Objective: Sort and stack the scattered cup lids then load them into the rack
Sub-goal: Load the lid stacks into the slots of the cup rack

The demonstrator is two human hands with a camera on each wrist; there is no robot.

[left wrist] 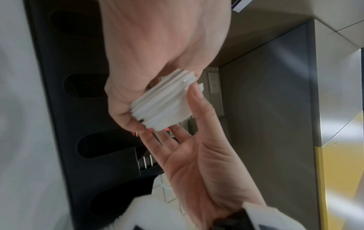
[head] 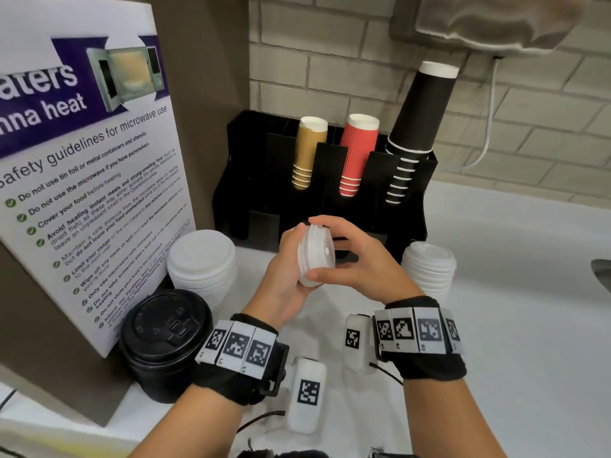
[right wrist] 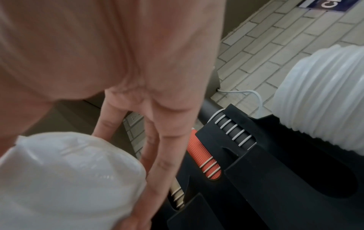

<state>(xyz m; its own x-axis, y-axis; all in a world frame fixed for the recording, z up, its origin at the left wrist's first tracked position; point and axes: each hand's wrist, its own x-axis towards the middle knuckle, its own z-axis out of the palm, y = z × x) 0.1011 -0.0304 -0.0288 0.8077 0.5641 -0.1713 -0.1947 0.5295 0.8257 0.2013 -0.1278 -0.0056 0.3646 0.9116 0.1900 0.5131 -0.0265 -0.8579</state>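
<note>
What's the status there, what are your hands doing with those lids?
Left hand and right hand both grip a small white lid stack, held on edge above the counter. Rack right behind, lower slots open. Nothing in the way.

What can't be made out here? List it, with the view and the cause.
- Number of lids in the small stack: head view, both hands cover its edges.
- Lower slots of the rack: head view, hidden behind the hands.
- Left hand: right wrist view, mostly behind the blurred stack.
- Poster heading: head view, cut off by the left edge.
</note>
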